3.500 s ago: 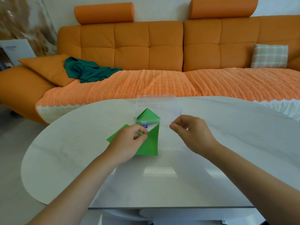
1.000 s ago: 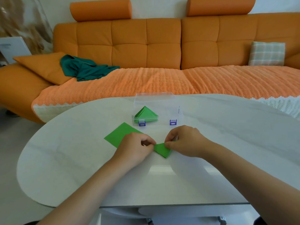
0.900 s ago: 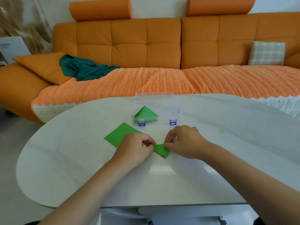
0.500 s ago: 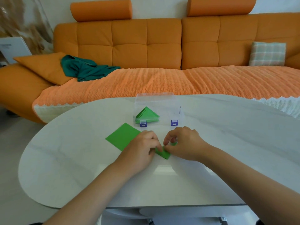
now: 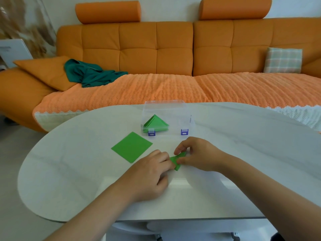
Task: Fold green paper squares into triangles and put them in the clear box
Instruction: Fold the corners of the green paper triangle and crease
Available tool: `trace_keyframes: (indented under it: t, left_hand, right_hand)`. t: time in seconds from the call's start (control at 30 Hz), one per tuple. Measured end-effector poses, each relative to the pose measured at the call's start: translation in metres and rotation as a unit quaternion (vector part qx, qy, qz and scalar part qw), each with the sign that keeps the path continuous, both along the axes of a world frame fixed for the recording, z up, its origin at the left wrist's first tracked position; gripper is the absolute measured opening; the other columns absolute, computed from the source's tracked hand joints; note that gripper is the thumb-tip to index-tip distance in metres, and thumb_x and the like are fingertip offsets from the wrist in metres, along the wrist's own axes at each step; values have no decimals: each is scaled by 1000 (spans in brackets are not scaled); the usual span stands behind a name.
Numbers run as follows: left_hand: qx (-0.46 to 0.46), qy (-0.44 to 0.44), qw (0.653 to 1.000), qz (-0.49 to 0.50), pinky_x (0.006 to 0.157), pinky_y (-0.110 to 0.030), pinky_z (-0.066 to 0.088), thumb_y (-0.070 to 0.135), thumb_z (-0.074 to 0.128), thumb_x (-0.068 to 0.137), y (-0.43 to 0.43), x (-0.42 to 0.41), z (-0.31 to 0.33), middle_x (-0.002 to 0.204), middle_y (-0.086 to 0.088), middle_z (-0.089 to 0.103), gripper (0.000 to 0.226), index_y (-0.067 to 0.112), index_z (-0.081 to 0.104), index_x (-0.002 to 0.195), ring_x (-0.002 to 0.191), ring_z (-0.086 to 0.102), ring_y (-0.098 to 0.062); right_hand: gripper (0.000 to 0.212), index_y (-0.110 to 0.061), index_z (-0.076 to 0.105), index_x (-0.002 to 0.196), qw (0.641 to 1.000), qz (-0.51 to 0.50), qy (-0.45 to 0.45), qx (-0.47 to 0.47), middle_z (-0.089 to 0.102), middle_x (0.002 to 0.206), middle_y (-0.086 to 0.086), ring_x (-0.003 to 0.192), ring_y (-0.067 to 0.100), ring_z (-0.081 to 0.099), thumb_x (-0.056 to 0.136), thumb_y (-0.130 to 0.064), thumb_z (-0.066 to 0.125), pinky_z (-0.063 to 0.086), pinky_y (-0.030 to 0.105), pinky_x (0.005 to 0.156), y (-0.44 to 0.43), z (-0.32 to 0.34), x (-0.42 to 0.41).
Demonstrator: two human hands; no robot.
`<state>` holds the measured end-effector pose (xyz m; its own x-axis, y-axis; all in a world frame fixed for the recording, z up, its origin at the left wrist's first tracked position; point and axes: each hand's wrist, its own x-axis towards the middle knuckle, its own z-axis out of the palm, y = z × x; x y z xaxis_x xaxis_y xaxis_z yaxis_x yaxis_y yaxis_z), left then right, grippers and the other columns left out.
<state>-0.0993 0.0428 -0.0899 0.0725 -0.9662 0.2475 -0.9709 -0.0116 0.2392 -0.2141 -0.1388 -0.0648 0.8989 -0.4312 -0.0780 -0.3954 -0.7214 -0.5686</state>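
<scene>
A green paper piece (image 5: 176, 161) lies on the white table, mostly covered by both hands. My left hand (image 5: 149, 176) presses its left part with its fingertips. My right hand (image 5: 199, 154) pinches its right part between thumb and fingers. A flat stack of green paper squares (image 5: 132, 146) lies to the left of the hands. Behind them stands the clear box (image 5: 165, 119) with its lid up and two purple latches. Inside it rest several folded green triangles (image 5: 155, 123).
The oval white table (image 5: 243, 153) ends close to me and curves away at the left. An orange sofa (image 5: 173, 58) runs behind it, with a teal cloth (image 5: 92, 73) and a checked cushion (image 5: 283, 60) on it.
The paper went from held up near the box to flat on the table. Both hands closed in over it, and less of it shows now. The view shifted slightly.
</scene>
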Motion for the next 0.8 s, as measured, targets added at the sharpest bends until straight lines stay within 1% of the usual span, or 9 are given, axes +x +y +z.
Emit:
trace_keyframes:
  t: [0.07,0.13,0.23,0.33,0.43,0.5,0.53,0.63,0.8]
  left_hand:
    - [2,-14,1000,-2,77,-25,40,26,46,84,1,-2,0,99,9,48,39,26,60,120,91,39,-8]
    - [5,-16,1000,-2,80,-26,41,29,46,85,2,-2,0,100,9,47,41,29,57,125,93,38,-8]
    - [10,-15,1000,1,82,-29,43,31,44,86,2,-2,1,101,10,46,44,33,55,128,95,38,-9]
    - [13,-9,1000,0,83,-26,40,33,43,84,1,-4,0,101,11,45,47,36,57,130,97,39,-9]
    - [6,60,998,20,85,-21,37,34,44,82,0,-2,-2,99,14,46,48,37,63,126,97,40,-6]
    - [3,98,995,34,85,-20,36,35,46,82,0,-1,-3,97,16,45,45,38,65,123,96,40,-4]
    - [3,99,994,36,85,-22,36,35,47,82,-1,0,-3,97,17,43,43,38,64,122,96,40,-4]
    - [9,61,998,30,84,-26,39,35,48,85,-1,-4,-3,97,17,38,39,39,58,122,97,36,-5]
    - [11,23,999,25,86,-28,41,37,47,87,-1,-6,-2,100,15,40,37,36,58,123,99,36,-7]
  right_hand:
    - [21,-40,71,98,1000,4,4,5,58,100,-18,82,-2,52,78,-39,78,36,9,68,-1,0,-1]
    - [22,-43,69,98,1000,6,8,4,56,102,-19,83,-2,51,78,-40,78,38,11,71,0,0,0]
    - [25,-45,67,99,1000,1,16,6,56,102,-18,82,0,52,77,-42,78,39,14,70,0,0,2]
    - [30,-43,68,103,999,-2,27,19,57,103,-16,79,1,54,76,-38,78,39,12,67,-1,3,3]
    - [34,-42,68,106,999,1,36,28,56,98,-16,76,2,55,75,-34,79,39,12,65,-2,5,5]
    - [36,-41,68,109,999,9,45,26,55,97,-16,78,3,55,75,-37,80,39,12,65,-2,6,6]
    - [37,-40,68,109,998,13,49,28,55,97,-16,79,3,55,75,-39,81,39,12,66,-2,6,7]
    - [38,-40,68,107,997,16,50,47,56,96,-13,77,4,55,72,-39,83,41,13,67,-4,8,6]
    - [33,-33,72,102,997,-6,39,60,58,89,-9,70,3,53,72,-24,83,47,17,71,-7,6,10]
